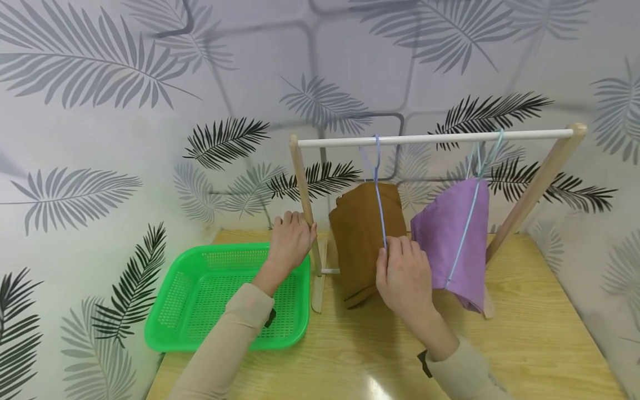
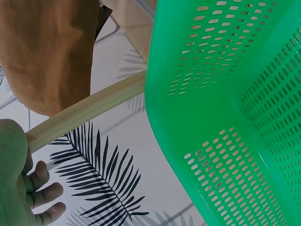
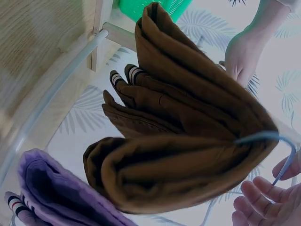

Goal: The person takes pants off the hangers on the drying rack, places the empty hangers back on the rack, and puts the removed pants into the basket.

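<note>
A brown folded garment [image 1: 367,239] hangs over a blue wire hanger [image 1: 378,203] on the white rail of a wooden rack. My right hand [image 1: 405,272] pinches the near end of this hanger, in front of the garment. From the right wrist view, the hanger's bend [image 3: 285,141] comes out of the brown folds and runs between thumb and fingers of the right hand [image 3: 265,200]. My left hand [image 1: 291,239] grips the rack's left post [image 1: 303,186]; its fingers [image 2: 44,195] curl past the post in the left wrist view. Beside the brown garment hangs a purple one [image 1: 457,239] on a light blue hanger [image 1: 467,222].
A green perforated basket [image 1: 175,300] stands on the wooden table [image 1: 540,322] left of the rack, below my left forearm. The rack's right post [image 1: 535,191] slants down behind the purple garment. A leaf-patterned wall [image 1: 150,139] rises close behind the table.
</note>
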Available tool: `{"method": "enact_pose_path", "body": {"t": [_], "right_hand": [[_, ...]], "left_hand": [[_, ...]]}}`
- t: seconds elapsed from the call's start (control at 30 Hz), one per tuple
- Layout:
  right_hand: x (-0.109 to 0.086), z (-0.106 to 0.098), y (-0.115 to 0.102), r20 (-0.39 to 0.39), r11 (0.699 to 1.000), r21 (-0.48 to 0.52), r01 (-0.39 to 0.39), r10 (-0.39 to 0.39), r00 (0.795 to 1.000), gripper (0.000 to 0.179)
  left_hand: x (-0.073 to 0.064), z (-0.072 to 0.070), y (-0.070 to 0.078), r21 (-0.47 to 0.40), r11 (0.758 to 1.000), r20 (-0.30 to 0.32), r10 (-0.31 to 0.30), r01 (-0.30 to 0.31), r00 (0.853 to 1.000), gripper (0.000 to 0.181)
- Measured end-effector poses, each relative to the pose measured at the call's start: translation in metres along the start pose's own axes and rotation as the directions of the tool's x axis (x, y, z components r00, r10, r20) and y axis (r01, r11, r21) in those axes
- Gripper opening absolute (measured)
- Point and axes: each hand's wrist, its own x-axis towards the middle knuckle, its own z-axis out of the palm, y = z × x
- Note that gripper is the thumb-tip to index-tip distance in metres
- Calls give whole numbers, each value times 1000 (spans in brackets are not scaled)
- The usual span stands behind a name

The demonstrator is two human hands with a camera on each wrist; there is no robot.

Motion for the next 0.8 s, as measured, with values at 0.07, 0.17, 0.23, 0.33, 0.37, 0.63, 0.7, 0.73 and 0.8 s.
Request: {"method": "enact_pose_path", "body": {"t": [0.07,0.17,0.23,0.33,0.37,0.63,0.7,0.73,0.8], "right_hand": [[-1,0,2,-9,1000,-6,-12,12,1000,26],[-1,1,4,-29,1000,-17,-14,13,999,26],[-2,1,7,-57,1000,-30,-8,6,998,26],[-2,3,11,-119,999,-54,2,-8,993,25],[-2,4,12,-142,998,-61,6,-14,990,24],[0,8,22,-248,992,-124,37,-67,966,40],[0,8,24,-259,991,-126,35,-67,964,45],[0,9,25,-267,992,-124,34,-67,961,46],[1,10,26,-279,992,-124,33,-67,958,46]], "left_hand": [[0,-1,0,0,1000,-2,-1,1,1000,45],[0,-2,1,-1,1000,7,-4,4,1000,45],[0,-2,1,-3,1000,15,-3,3,1000,46],[0,-2,1,-9,1000,19,-5,5,1000,46],[0,-2,1,-10,1000,21,-6,6,1000,46],[0,-2,1,-18,1000,30,-20,21,999,46],[0,-2,1,-20,1000,27,-19,20,999,46],[0,-2,1,-21,1000,27,-19,19,999,46],[0,-3,2,-24,1000,26,-18,18,1000,46]]}}
